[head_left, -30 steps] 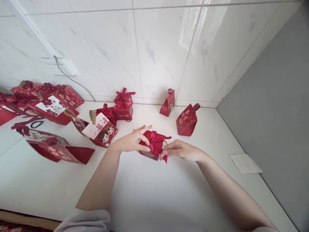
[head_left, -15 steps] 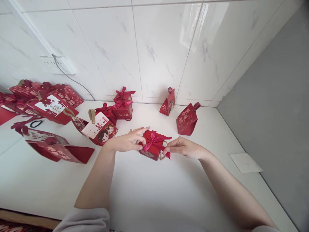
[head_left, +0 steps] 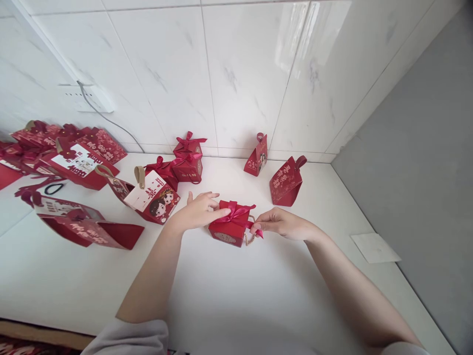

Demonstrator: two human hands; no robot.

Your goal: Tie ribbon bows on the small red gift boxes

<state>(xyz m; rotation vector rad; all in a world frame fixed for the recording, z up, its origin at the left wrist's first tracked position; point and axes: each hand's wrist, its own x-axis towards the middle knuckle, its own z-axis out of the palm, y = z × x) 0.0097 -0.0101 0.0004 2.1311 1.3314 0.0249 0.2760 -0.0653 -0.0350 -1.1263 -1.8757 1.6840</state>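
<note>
A small red gift box (head_left: 225, 231) sits on the white table in front of me, with a gold oval on its near side. Across its top lies a crimson ribbon (head_left: 236, 212) tied in a bow, and a gold cord handle (head_left: 249, 240) hangs at its right end. My left hand (head_left: 201, 211) is at the box's left side, its fingers apart and one digit resting on the bow. At the right end, my right hand (head_left: 279, 224) pinches a ribbon tail between thumb and fingers.
Two red handled boxes, one near the wall (head_left: 256, 160) and one further right (head_left: 286, 182), stand behind. More ribboned boxes (head_left: 187, 166) and a portrait box (head_left: 157, 199) are at left, beside piled boxes (head_left: 79, 165). A white plate (head_left: 374, 247) lies by the grey panel.
My left hand has shifted from gripping the bow's left side to touching it with one digit, fingers spreading. The bow's loops look flatter. My right hand stays at the ribbon tail.
</note>
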